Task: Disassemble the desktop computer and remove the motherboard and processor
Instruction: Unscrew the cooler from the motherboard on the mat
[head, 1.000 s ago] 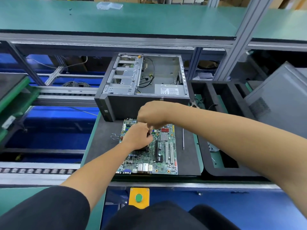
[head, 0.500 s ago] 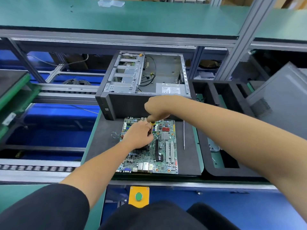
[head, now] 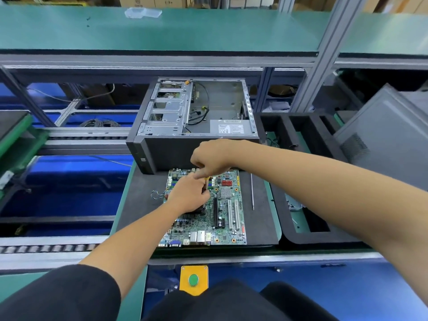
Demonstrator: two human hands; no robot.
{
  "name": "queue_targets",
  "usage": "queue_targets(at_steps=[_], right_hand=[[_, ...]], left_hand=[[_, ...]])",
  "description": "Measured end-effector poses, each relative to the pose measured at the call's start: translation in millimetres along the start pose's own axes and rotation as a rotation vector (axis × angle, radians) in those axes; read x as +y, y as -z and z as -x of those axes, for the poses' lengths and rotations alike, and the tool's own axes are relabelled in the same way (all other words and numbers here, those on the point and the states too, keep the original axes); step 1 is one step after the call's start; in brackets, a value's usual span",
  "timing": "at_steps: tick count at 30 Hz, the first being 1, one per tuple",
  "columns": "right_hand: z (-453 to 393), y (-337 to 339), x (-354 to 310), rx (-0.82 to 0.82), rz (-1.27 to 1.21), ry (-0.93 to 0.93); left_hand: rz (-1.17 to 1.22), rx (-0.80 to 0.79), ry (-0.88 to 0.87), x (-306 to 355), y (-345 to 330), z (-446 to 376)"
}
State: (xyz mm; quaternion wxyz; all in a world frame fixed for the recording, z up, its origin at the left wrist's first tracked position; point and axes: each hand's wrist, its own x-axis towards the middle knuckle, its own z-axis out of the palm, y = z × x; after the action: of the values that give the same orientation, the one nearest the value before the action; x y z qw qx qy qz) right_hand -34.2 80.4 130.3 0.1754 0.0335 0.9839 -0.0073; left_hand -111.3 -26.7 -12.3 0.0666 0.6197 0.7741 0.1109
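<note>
A: Count, nearest first.

B: One yellow plate with a round green push-button at 6 o'clock on the bench edge. Beyond it, one dark grey foam mat. On it lies one green printed motherboard, flat, port row toward the person. Two bare hands are over its far half.

A: Hands?

B: The left hand has its fingers curled down onto a dark block at the board's middle; what they grip is hidden. The right hand, at 12 o'clock of the left and touching it, pinches a thin yellow-handled tool pointing down at the board.

A: Around it?

B: One slim silver metal rod lies on the mat at 3 o'clock of the board, apart from it. A short bundle of coloured wires curls off the board's edge at 9 o'clock. At 12 o'clock, touching the mat's far edge, one open grey steel computer case lies on its side, cables loose inside.

A: Edges, room?

B: There is bare mat at 9 o'clock. At 3 o'clock sits a black foam tray with compartments, and past it leans one grey metal side panel. A green shelf spans overhead, with a clear plastic piece on it.
</note>
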Motion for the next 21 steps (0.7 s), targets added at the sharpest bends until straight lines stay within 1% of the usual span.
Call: queue_targets(at_steps=[2,5,6,8,9,10,12,14,16,18,21], right_hand=[[-1.9,0.7,-0.7,0.001,-0.178,-0.089],[-4.9,4.5,-0.2,-0.056,-0.535,-0.23],[-5.7,5.8,-0.6,-0.066,-0.615,-0.278],[-7.1,6.0,-4.2,-0.067,-0.66,-0.371],[-8.0,5.8,-5.8,-0.066,-0.616,-0.423],[-8.4,6.3,-6.9,-0.074,-0.52,-0.454],[-8.9,8.5,-7.2,-0.133,-0.374,-0.453],[-8.5,12.7,-7.4,-0.237,-0.373,-0.392],[-6.8,17.1,-7.2,-0.296,-0.207,-0.281],[-5.2,18.9,-7.3,-0.268,0.023,-0.158],[-2.5,18.5,-12.4,-0.128,0.291,0.033]], left_hand=[[-0.03,0.001,-0.023,0.6,2.1,-0.5],[-0.077,-0.003,-0.051,0.3,3.1,-2.2],[-0.067,-0.001,-0.05,-0.6,2.5,-2.6],[-0.041,-0.008,-0.045,-2.0,1.4,-3.3],[-0.038,-0.015,-0.048,-2.1,1.1,-3.4],[-0.04,-0.02,-0.051,-2.2,0.7,-3.8],[-0.051,-0.021,-0.051,-3.4,-0.2,-4.1],[-0.077,-0.018,-0.045,-4.5,-1.3,-3.8],[-0.072,-0.016,-0.042,-4.9,-1.6,-3.2],[-0.035,-0.007,-0.045,-3.5,-0.1,-2.6],[0.028,-0.006,-0.036,-0.8,2.4,-0.8]])
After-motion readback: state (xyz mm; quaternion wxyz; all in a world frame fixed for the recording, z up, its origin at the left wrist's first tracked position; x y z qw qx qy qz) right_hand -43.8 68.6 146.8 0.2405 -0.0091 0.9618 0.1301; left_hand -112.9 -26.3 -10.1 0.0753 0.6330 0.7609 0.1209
